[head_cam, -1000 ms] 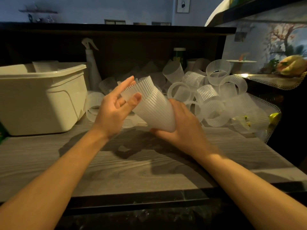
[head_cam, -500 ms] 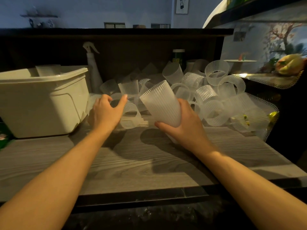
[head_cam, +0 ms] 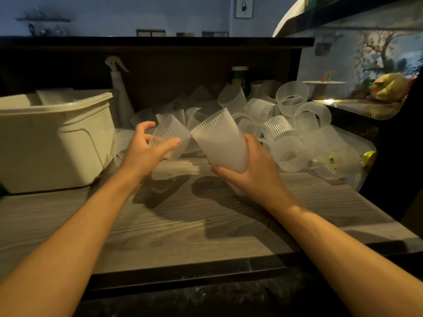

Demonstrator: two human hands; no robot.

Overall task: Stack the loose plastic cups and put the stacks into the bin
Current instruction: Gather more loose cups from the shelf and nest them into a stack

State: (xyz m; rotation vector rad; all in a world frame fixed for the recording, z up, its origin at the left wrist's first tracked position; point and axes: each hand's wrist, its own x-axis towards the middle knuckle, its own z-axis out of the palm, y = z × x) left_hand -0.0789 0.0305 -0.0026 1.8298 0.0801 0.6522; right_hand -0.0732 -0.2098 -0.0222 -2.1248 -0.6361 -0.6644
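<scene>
- The right hand (head_cam: pixel 256 170) grips a stack of cups (head_cam: pixel 220 140) above the table (head_cam: pixel 183 225).
- The left hand (head_cam: pixel 146 154) curls around one loose cup (head_cam: pixel 170 136).
- Further back lies the cup pile (head_cam: pixel 286 124), with the bin (head_cam: pixel 57 138) at the left.

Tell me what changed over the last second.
The left hand left the stack, reached back to the pile of loose cups and now grips a single cup, lifting it toward the stack. The right hand kept holding the stack, tipping it more upright. The bin stayed put.
</scene>
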